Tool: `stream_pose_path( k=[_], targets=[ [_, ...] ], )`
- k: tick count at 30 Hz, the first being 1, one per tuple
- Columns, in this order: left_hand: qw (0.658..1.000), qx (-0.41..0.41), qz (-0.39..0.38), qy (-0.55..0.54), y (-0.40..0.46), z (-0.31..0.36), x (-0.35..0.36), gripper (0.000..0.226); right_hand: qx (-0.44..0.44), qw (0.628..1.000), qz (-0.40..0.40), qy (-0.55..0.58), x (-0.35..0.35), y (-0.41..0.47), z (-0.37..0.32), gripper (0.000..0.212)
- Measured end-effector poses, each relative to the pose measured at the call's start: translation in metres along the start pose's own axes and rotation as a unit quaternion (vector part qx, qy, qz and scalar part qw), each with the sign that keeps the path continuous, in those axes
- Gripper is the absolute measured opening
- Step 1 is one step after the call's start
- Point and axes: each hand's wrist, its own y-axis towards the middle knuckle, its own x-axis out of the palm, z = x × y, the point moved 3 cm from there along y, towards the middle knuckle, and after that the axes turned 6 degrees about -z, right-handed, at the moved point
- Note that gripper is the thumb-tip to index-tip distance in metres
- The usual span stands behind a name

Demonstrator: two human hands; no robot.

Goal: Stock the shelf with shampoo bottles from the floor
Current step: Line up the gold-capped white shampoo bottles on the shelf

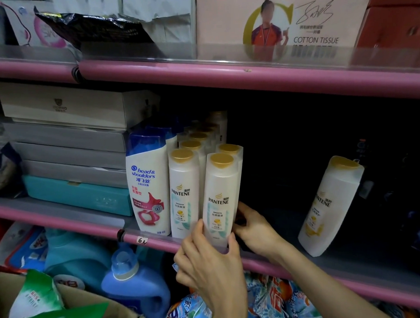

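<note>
My left hand (209,261) and right hand (253,228) curl round the front Pantene bottle (220,201), upright on the pink shelf (261,83). One bottle behind, five in next row, one Head & Shoulders bottle (148,184), one leaning bottle (329,207) well apart.

Centre frame: two white bottles (185,193) (221,201) are showing "PANTENE" and "SMOOTH"; the blue-capped bottle (146,184) is reading "head & shoulders"; upper right, a carton (294,20) is displaying "COTTON TISSUE".

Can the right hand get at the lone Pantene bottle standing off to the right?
Probably yes: dark bare shelf lies between the right hand and the lone Pantene bottle, though it first must leave the front bottle.
</note>
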Motion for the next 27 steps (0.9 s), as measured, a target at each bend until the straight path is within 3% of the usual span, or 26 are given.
stream_pose_path(
  k=[6,10,13,17,19,21,23,25,27],
  targets=[
    [1.0,0.004,-0.017,0.005,-0.002,-0.002,-0.003,0.07,0.01,1.0,0.007,-0.009,0.001,0.0,0.001,0.033],
    [0.997,0.051,-0.009,-0.062,-0.006,0.002,-0.016,0.068,0.021,0.998,0.04,-0.047,-0.008,-0.012,-0.007,0.041],
    [0.984,0.129,-0.008,-0.121,-0.01,0.008,-0.027,0.05,0.004,0.983,0.133,-0.124,-0.02,-0.038,-0.014,0.044],
    [0.959,0.201,-0.082,-0.184,-0.018,0.018,-0.031,0.018,-0.107,0.94,0.277,-0.166,-0.033,-0.096,-0.022,0.031],
    [0.949,0.213,-0.136,-0.19,-0.024,0.021,-0.028,0.014,-0.146,0.902,0.366,-0.177,-0.045,-0.12,-0.019,0.036],
    [0.941,0.212,-0.182,-0.188,-0.03,0.021,-0.022,0.012,-0.12,0.88,0.436,-0.144,-0.064,-0.132,-0.011,0.051],
    [0.937,0.215,-0.216,-0.174,-0.033,0.021,-0.017,0.008,-0.042,0.894,0.439,-0.08,-0.083,-0.129,0.001,0.068],
    [0.93,0.227,-0.249,-0.148,-0.038,0.02,-0.013,0.008,0.033,0.926,0.377,-0.018,-0.096,-0.116,0.013,0.08],
    [0.922,0.242,-0.273,-0.128,-0.041,0.02,-0.012,0.009,0.079,0.948,0.309,-0.018,-0.102,-0.103,0.02,0.076]
  ],
)
